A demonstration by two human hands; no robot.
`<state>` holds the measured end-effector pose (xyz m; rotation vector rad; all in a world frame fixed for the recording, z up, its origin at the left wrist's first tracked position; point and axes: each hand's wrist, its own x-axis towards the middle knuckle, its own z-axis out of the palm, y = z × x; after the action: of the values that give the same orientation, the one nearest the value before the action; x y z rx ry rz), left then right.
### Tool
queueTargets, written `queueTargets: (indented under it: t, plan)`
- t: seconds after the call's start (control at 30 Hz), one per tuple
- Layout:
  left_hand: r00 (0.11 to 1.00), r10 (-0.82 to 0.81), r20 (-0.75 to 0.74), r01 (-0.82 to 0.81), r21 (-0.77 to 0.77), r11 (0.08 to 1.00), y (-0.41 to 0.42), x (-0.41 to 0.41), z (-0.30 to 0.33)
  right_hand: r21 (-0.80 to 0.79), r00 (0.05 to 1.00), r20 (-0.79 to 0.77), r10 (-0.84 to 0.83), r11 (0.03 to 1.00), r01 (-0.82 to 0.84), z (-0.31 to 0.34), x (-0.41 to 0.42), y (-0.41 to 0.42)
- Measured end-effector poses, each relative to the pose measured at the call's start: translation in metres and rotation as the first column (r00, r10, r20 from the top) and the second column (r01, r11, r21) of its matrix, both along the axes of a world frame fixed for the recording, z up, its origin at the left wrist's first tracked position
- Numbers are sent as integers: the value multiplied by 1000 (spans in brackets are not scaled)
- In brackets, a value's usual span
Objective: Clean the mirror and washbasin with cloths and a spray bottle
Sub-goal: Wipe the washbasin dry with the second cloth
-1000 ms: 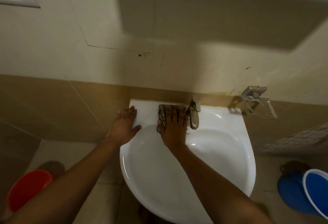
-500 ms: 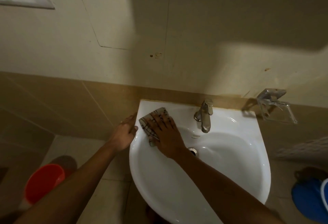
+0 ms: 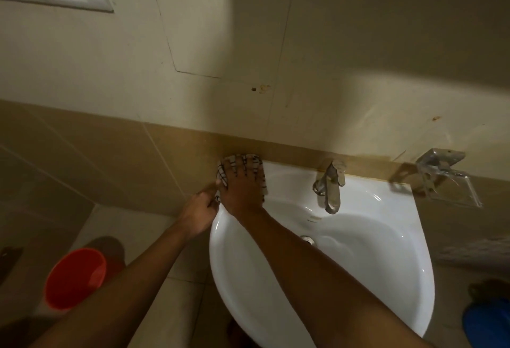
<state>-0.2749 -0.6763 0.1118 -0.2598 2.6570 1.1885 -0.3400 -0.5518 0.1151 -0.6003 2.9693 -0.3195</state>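
Sliding leftward along the back ledge, the right hand [image 3: 242, 185] had carried the checked cloth [image 3: 237, 167] from beside the tap [image 3: 329, 186] a second before to the far back-left corner of the washbasin [image 3: 358, 278], where the rim met the wall tiles [image 3: 138, 160]. Its grip was spread, fingers straight and pressing the cloth flat against the porcelain. The left hand [image 3: 198, 214] had come off the ledge and now sat just beside and below that grip, at the basin's outer edge; it seemed to touch the cloth's hanging corner, though whether it pinched it could not be told. Judging by this, the ledge left of the tap had been wiped, and the bowl, the tap and the right side probably remained. Beyond the grip the wall blocked any push forward, and to its left the rim dropped away to the floor, where a red bucket [image 3: 74, 278] stood well clear. Open room lay to the grip's right and back toward the person, across the bowl and drain [image 3: 307, 240].
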Motion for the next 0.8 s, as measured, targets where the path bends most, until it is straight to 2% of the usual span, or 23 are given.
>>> queueTargets:
  t: [0.17, 0.37, 0.5, 0.63, 0.8]
  plan:
    - [994, 96, 52, -102, 121, 987, -6, 17, -3, 9, 988, -30, 150, 989, -150, -4, 9, 6]
    - [942, 314, 121, -333, 188, 924, -14, 32, -5, -234, 995, -37, 92, 967, -98, -19, 90, 16]
    - [881, 446, 155, -471, 218, 855, 4, 50, 4, -387, 966, 243, 87, 922, 14, -18, 143, 25]
    - [886, 446, 130, -463, 173, 869, 23, 72, 7, -318, 926, 346, 153, 947, -38, -13, 184, 49]
    - [921, 386, 56, -388, 21, 922, 59, 104, 26, -218, 919, 317, 235, 961, -171, -7, 221, 94]
